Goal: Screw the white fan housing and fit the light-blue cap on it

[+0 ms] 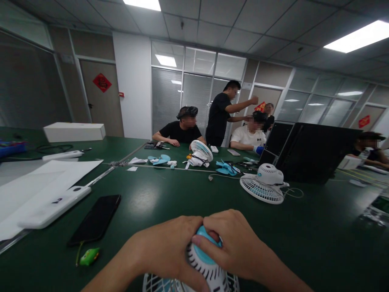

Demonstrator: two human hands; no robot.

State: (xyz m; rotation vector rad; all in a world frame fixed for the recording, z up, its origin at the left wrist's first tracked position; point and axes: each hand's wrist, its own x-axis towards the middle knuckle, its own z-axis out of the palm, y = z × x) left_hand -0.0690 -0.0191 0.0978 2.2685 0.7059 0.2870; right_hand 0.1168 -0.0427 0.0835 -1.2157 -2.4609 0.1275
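At the near edge of the table a small white electric fan (209, 274) lies with its grille beneath and its motor housing up. A light blue cap (204, 254) tops the slotted housing. My left hand (170, 245) is wrapped round the housing from the left, thumb along its near side. My right hand (232, 243) has its fingers curled over the blue cap from the right, the thumb pressed on it. The undersides of both hands, and much of the grille, are hidden.
Left of me lie a black phone (95, 221) with a green charm (89, 256), a white numbered device (56, 207) and white paper (39, 184). Another fan (264, 186) rests ahead right, before a large black panel (316, 152). Blue fan blades (159, 159) lie farther off, near several people.
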